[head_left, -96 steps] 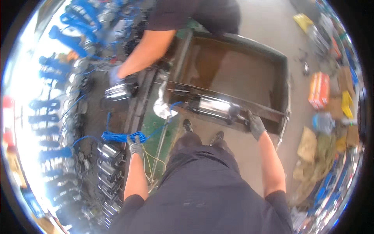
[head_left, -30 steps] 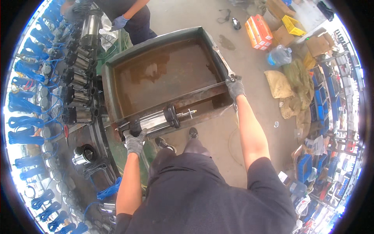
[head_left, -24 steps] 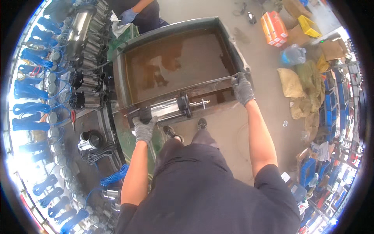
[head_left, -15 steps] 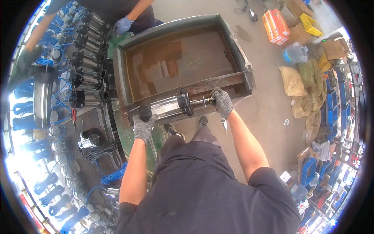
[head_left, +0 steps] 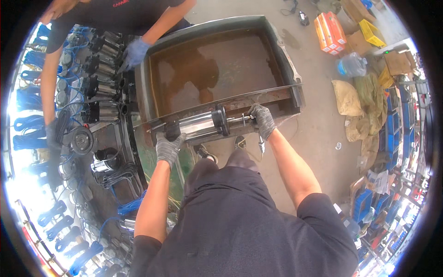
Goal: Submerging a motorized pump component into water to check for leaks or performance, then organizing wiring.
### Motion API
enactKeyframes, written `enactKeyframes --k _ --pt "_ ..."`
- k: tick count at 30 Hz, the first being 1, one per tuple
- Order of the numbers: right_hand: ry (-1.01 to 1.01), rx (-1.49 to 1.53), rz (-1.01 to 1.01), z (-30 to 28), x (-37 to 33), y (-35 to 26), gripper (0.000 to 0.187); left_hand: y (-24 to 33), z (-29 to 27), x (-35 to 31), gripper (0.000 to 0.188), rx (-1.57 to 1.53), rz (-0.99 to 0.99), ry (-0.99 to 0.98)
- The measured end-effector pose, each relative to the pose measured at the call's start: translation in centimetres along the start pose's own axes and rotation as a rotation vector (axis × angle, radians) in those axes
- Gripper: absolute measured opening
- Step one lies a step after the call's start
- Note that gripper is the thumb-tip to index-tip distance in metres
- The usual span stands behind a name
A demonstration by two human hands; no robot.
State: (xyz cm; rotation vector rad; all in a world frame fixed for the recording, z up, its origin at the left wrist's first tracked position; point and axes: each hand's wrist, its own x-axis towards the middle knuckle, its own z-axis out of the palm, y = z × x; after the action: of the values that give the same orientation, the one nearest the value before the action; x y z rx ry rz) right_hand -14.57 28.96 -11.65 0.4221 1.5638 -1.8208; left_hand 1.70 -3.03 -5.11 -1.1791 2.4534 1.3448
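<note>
A submersible pump (head_left: 196, 126), a shiny steel cylinder with black ends, lies sideways along the near edge of a water-filled metal tank (head_left: 295, 94). My left hand (head_left: 169, 147), in a grey glove, is closed round its black left end. From the pump's right end sticks a thin metal stem with a small crossbar (head_left: 244, 119). My gloved right hand (head_left: 263, 120) is closed on the fitting at the stem's outer end; its fingers partly hide that fitting. A slim silver nozzle-like piece (head_left: 262, 144) hangs below this hand. Brown water (head_left: 240, 60) fills the tank.
At the far left a co-worker's gloved hands (head_left: 134, 51) are over a bench with a row of steel pumps (head_left: 102, 111) and coiled blue cables. A wrench (head_left: 290, 62) lies on the tank's right rim. Orange boxes (head_left: 330, 32) and sacks (head_left: 347, 98) stand to the right.
The co-worker has leaned in, setting the upright steel cylinder at the left out of sight; a round black part now shows there. My hands and the pump have hardly moved.
</note>
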Motion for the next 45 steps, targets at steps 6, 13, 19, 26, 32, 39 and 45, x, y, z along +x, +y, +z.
enactKeyframes --k 6,13,19,26,32,39,45 --pt "-0.024 0.019 -0.051 -0.2 0.6 0.4 0.017 -1.7 0.4 0.9 0.081 0.026 0.003 0.029" --pt "-0.027 0.055 0.008 -0.9 -0.2 -0.2 0.008 0.4 0.5 -0.1 0.073 0.047 -0.008 0.038" --pt "0.177 -0.658 -0.383 -8.8 1.4 -1.5 0.020 -2.4 1.0 0.8 0.075 -0.109 0.089 0.027" --pt "0.429 -1.541 0.008 -13.8 3.4 -9.7 0.039 -1.4 0.5 -0.2 0.080 -0.010 0.037 0.078" --pt "0.505 -1.605 -0.070 -13.8 4.1 -11.2 0.043 -1.5 1.5 0.1 0.093 -0.202 0.034 -0.043" --pt "0.609 -1.604 -0.119 -14.5 4.2 -10.4 0.046 -7.7 -0.4 3.5 0.054 -0.185 -0.001 0.191" --pt "0.333 -1.201 -0.633 -3.0 -0.2 -8.2 0.033 -12.2 -4.3 9.0 0.027 -0.408 -0.256 0.266"
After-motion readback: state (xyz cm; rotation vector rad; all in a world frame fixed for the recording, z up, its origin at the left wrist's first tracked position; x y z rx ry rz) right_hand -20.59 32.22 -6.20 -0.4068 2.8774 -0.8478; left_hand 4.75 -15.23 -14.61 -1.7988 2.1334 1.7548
